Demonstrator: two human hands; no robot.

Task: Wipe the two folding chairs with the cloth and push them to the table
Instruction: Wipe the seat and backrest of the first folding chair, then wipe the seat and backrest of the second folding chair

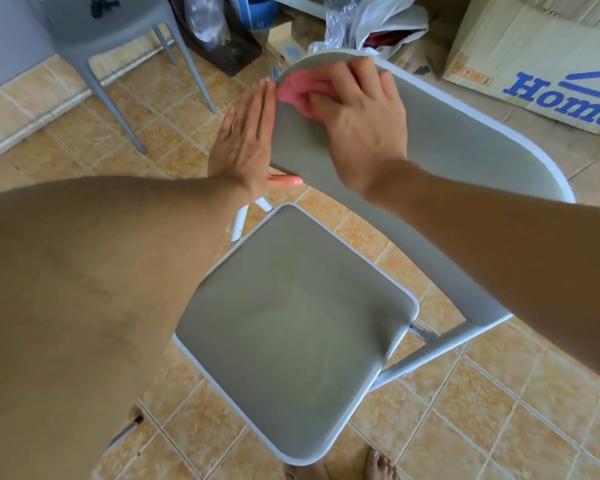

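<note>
One grey folding chair with a white frame stands unfolded in front of me, its seat [291, 327] low in the middle and its backrest [458, 143] up to the right. My right hand [354, 116] holds a pink cloth [295, 90] bunched under its fingers against the left end of the backrest. My left hand [246, 140] lies flat with straight fingers against the backrest's left edge, thumb under the lower edge. A second folding chair is not in view.
A grey plastic chair [101, 26] stands at the back left. Plastic bags [354, 22], a dark bag [222, 39] and a large cardboard box [541, 53] crowd the back. Tiled floor [499, 410] surrounds the chair. Bare feet [378, 465] show at the bottom edge.
</note>
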